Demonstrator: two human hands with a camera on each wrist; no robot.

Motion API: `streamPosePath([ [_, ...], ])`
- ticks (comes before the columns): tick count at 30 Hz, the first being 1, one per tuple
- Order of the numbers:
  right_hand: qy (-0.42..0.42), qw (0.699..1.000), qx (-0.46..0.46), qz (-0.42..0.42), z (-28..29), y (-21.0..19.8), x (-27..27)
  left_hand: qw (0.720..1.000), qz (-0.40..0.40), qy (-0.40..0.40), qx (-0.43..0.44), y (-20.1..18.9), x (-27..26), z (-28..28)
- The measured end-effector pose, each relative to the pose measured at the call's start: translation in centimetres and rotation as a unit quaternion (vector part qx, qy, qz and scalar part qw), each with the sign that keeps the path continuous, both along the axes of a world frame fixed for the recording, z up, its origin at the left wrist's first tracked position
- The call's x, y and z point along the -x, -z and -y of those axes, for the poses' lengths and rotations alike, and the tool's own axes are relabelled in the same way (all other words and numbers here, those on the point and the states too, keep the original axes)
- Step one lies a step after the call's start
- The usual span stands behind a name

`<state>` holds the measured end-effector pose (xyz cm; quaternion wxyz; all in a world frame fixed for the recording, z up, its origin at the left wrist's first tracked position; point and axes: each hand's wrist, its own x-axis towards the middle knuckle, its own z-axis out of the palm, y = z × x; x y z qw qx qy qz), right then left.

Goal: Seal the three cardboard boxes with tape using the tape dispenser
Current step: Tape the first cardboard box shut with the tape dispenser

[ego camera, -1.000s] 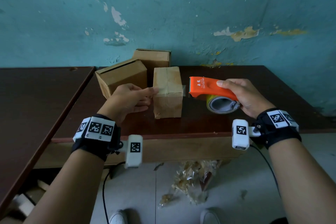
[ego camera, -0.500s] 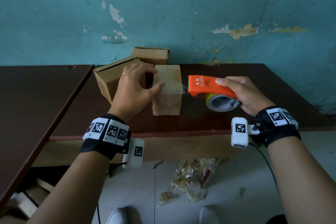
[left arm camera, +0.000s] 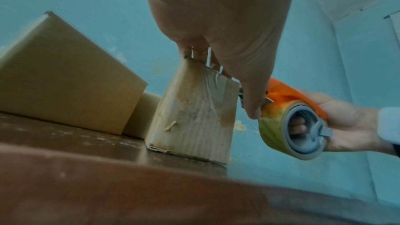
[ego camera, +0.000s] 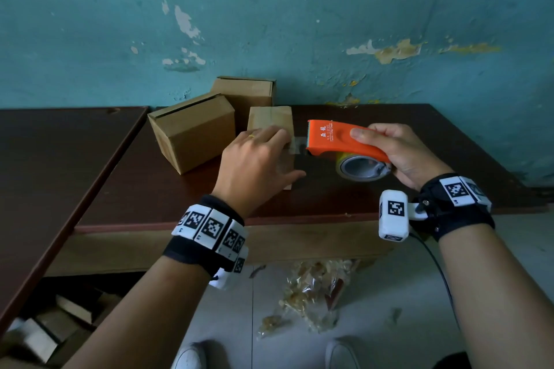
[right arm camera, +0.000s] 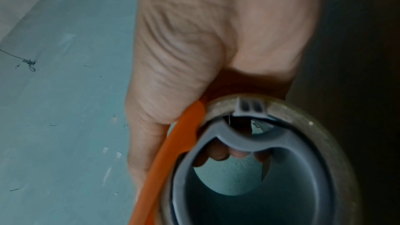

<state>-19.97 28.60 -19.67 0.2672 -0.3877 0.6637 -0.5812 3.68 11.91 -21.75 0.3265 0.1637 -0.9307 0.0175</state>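
Observation:
Three cardboard boxes stand at the back of the dark table (ego camera: 419,165). The small taped box (ego camera: 271,120) (left arm camera: 194,114) is the nearest. My left hand (ego camera: 266,153) (left arm camera: 216,40) lies on its top with the fingers flat and the thumb hanging by its right edge. My right hand (ego camera: 392,153) (left arm camera: 350,122) (right arm camera: 205,57) grips the orange tape dispenser (ego camera: 338,138) (left arm camera: 288,95) (right arm camera: 173,151) just right of that box, its toothed end facing the box. A short clear strip of tape (ego camera: 299,145) runs from box to dispenser. The tape roll (ego camera: 359,168) (left arm camera: 272,126) (right arm camera: 303,117) sits under the handle.
A larger box (ego camera: 192,135) (left arm camera: 65,78) sits left of the taped one and a third box (ego camera: 244,93) behind, against the blue wall. A second table (ego camera: 60,159) adjoins on the left. A crumpled plastic bag (ego camera: 314,287) lies on the floor.
My left hand has moved from the taped box's left side up onto its top. The right hand and the dispenser have stayed close to the box's right side.

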Motion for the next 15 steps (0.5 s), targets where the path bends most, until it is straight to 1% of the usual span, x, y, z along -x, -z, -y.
streamPosePath([
  [3,-0.001,1.000,0.000,-0.001,-0.1,-0.2,-0.2,0.999,-0.006,-0.034,0.012,0.4,0.7,-0.6],
  [8,-0.009,0.999,-0.029,-0.026,0.1,-0.3,-0.6,0.998,-0.043,-0.049,0.012,0.3,0.9,-0.5],
  [12,-0.040,0.997,-0.054,-0.027,0.9,-0.3,-1.4,0.998,-0.042,-0.038,-0.013,0.6,0.4,1.3],
  [15,-0.059,0.995,-0.075,-0.029,1.5,-0.1,-1.8,0.998,-0.045,-0.028,-0.016,0.7,0.0,2.2],
])
